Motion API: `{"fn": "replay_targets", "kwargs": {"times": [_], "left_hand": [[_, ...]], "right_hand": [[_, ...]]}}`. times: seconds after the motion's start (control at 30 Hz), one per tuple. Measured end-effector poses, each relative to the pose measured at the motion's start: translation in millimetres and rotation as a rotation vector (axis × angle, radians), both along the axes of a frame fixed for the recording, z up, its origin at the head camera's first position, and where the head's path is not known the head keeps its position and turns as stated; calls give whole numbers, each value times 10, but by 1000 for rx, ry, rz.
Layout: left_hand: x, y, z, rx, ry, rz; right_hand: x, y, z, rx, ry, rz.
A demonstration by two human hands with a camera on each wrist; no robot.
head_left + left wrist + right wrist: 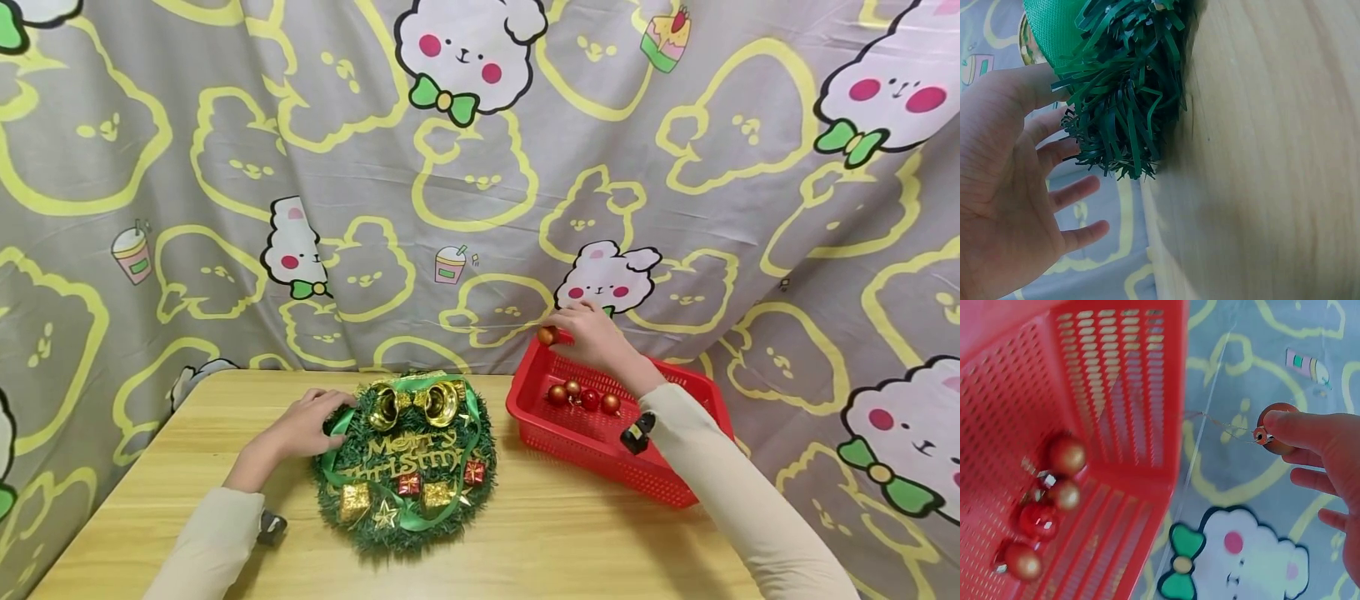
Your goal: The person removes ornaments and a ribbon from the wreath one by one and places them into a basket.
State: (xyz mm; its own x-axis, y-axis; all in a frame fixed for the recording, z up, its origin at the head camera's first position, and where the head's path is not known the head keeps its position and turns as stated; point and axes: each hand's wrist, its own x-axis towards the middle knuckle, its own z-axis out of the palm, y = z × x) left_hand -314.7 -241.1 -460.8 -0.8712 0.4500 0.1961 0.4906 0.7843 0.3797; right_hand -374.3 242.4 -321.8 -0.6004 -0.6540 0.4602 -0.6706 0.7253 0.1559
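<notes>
A green tinsel Christmas wreath (405, 533) lies on the table, bearing gold bells (441, 404), gold lettering, small gift boxes and a green ribbon (420, 523). My left hand (307, 423) rests at its left edge, thumb and nearest fingers touching the tinsel (1122, 119) while the outer fingers (1082, 194) spread loosely in the air. Above the far left corner of the red plastic basket (577, 450), my right hand (588, 337) pinches an orange-gold Christmas ball (1279, 450) between thumb and fingers. From its metal cap a thin string loop (1225, 428) stretches toward the basket rim.
Several more balls, red and orange-gold (611, 404), lie inside the basket. The wooden table (562, 550) ends at a patterned curtain (480, 183) behind. Small black devices (637, 433) sit on both wrists.
</notes>
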Motion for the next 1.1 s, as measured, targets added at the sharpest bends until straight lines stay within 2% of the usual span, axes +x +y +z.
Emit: {"fn": "replay_targets", "kwargs": {"times": [0.23,0.4,0.67,0.93,1.1], "left_hand": [[-1,-14,-7,3,21,-3],[-5,-21,-13,4,13,-7],[-10,-16,-15,7,1,-7],[-13,-22,-23,8,13,1],[-28,-28,-35,4,21,1]], "right_hand": [[17,306,-104,0,-17,-67],[8,506,-173,24,-44,-135],[-46,781,-288,77,-68,-194],[-170,991,-525,135,-117,-241],[-218,1051,-644,166,-132,-240]]}}
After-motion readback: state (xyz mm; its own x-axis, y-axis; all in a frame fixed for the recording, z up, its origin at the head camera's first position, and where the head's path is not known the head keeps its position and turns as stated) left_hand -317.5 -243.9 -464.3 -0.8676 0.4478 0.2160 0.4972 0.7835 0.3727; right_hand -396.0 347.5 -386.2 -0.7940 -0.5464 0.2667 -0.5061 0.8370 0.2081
